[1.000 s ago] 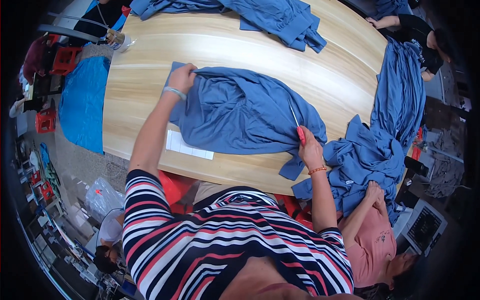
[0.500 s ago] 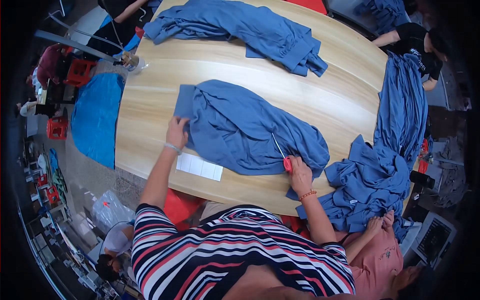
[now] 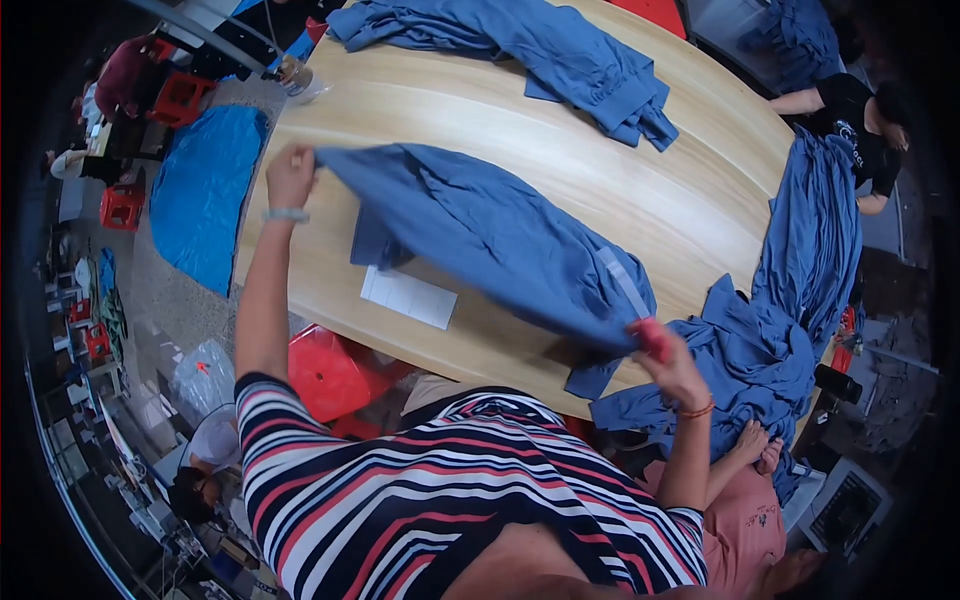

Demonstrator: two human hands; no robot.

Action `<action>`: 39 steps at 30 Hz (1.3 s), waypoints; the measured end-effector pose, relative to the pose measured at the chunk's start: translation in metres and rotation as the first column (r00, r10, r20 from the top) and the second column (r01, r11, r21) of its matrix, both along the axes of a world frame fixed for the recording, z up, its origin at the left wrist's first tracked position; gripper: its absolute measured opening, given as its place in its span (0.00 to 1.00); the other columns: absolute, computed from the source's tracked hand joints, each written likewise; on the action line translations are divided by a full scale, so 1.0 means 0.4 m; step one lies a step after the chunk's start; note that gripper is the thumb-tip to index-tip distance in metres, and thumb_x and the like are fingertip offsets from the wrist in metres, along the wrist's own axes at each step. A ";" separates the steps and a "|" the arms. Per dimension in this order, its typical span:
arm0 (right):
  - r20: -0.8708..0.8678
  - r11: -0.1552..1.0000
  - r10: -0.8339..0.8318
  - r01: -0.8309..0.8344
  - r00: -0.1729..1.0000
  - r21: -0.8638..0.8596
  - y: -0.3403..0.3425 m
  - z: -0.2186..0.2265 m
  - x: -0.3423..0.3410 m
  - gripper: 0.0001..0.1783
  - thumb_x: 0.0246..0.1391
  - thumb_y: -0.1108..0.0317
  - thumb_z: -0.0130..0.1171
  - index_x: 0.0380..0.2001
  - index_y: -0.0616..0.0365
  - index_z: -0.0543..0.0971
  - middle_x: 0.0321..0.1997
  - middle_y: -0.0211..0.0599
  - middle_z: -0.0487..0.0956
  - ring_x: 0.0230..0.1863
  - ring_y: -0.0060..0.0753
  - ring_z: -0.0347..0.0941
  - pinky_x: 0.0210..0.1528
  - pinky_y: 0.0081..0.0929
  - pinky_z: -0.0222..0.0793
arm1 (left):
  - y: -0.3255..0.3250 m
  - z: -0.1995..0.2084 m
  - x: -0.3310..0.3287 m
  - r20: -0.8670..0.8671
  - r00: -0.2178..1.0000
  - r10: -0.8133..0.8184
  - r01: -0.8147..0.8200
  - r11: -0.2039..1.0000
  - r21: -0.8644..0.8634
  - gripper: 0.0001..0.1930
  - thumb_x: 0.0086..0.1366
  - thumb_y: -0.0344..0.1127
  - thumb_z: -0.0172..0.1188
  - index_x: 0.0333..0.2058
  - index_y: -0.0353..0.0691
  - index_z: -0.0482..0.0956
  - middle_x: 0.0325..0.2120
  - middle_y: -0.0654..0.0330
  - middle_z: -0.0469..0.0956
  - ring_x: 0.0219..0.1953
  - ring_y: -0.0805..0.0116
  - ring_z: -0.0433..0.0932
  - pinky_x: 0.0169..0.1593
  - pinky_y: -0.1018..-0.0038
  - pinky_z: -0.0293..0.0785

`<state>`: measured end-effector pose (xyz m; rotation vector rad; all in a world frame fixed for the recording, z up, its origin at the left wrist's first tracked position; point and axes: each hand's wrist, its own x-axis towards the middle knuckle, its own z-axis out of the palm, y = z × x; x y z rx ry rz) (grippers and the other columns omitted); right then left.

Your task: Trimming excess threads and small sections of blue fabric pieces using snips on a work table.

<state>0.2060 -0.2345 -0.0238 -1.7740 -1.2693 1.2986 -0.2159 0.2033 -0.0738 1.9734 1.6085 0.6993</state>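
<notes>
A blue long-sleeved garment (image 3: 500,220) lies partly on the wooden table, its near edge lifted and blurred. My left hand (image 3: 292,175) is closed in a pinch on a corner of that edge, raised at the table's left side. My right hand (image 3: 675,370) is closed around red-handled scissors (image 3: 652,340), whose pale blade is smeared by motion and points up over the cloth. The garment's right end meets the right fingers; whether they also grip cloth I cannot tell. Below the garment lies a white sheet of paper (image 3: 410,297) with lines across it.
Another blue garment (image 3: 520,45) lies along the table's (image 3: 700,190) far side. Blue garments (image 3: 745,350) are heaped at the right, where a co-worker's hands (image 3: 755,445) rest. A person in black (image 3: 855,140) stands at the far right. A red stool (image 3: 325,375) stands near my left.
My left hand has moved up and left, lifting the garment's edge off the table. My right hand has shifted right and slightly down with the scissors. The view has shifted slightly.
</notes>
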 end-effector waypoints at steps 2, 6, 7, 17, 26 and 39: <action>-0.071 0.963 -0.268 0.268 0.961 -0.009 0.013 -0.007 0.069 0.23 0.48 0.79 0.56 0.50 0.60 0.70 0.39 0.32 0.73 0.33 0.19 0.70 0.36 0.21 0.69 | 0.094 -0.018 0.070 0.419 0.907 -0.039 0.008 0.997 0.076 0.10 0.61 0.36 0.56 0.34 0.35 0.79 0.26 0.53 0.79 0.26 0.66 0.80 0.27 0.74 0.74; 0.185 0.860 -0.503 0.511 0.844 0.008 0.042 -0.112 0.156 0.21 0.52 0.80 0.54 0.51 0.63 0.71 0.40 0.31 0.77 0.35 0.23 0.72 0.39 0.21 0.69 | 0.087 -0.090 0.303 0.229 0.973 -0.036 -0.024 0.967 0.252 0.14 0.58 0.34 0.57 0.42 0.35 0.76 0.40 0.46 0.76 0.47 0.54 0.74 0.51 0.64 0.69; 0.336 0.868 -0.494 0.475 0.802 0.144 0.011 -0.191 0.186 0.22 0.52 0.74 0.57 0.52 0.61 0.71 0.41 0.38 0.78 0.35 0.30 0.75 0.39 0.26 0.71 | 0.045 -0.134 0.360 0.221 0.971 -0.090 0.026 0.960 0.278 0.17 0.57 0.34 0.57 0.45 0.37 0.75 0.44 0.44 0.74 0.52 0.50 0.70 0.57 0.62 0.64; 0.511 0.970 -0.188 0.239 0.839 -0.035 0.145 -0.083 -0.070 0.24 0.52 0.58 0.59 0.52 0.53 0.72 0.40 0.54 0.78 0.43 0.54 0.76 0.44 0.37 0.71 | -0.298 -0.332 0.534 -0.289 0.767 -0.573 0.629 0.759 0.168 0.30 0.58 0.48 0.59 0.57 0.43 0.66 0.61 0.50 0.59 0.65 0.48 0.52 0.64 0.46 0.45; 0.577 0.993 0.071 -0.003 0.814 -0.117 0.387 -0.123 -0.154 0.21 0.53 0.53 0.56 0.45 0.56 0.75 0.28 0.52 0.79 0.32 0.56 0.75 0.34 0.45 0.70 | -0.290 -0.389 0.503 -0.357 0.774 -0.523 0.599 0.788 0.144 0.31 0.57 0.52 0.57 0.59 0.50 0.65 0.64 0.56 0.54 0.67 0.54 0.48 0.65 0.43 0.36; 0.458 0.957 0.285 -0.227 0.842 -0.179 0.526 -0.180 -0.135 0.22 0.51 0.46 0.56 0.36 0.53 0.77 0.25 0.49 0.78 0.29 0.56 0.75 0.31 0.48 0.70 | -0.272 -0.366 0.494 -0.483 0.680 -0.552 0.637 0.771 0.016 0.33 0.58 0.51 0.55 0.62 0.51 0.60 0.65 0.56 0.54 0.67 0.50 0.48 0.64 0.41 0.36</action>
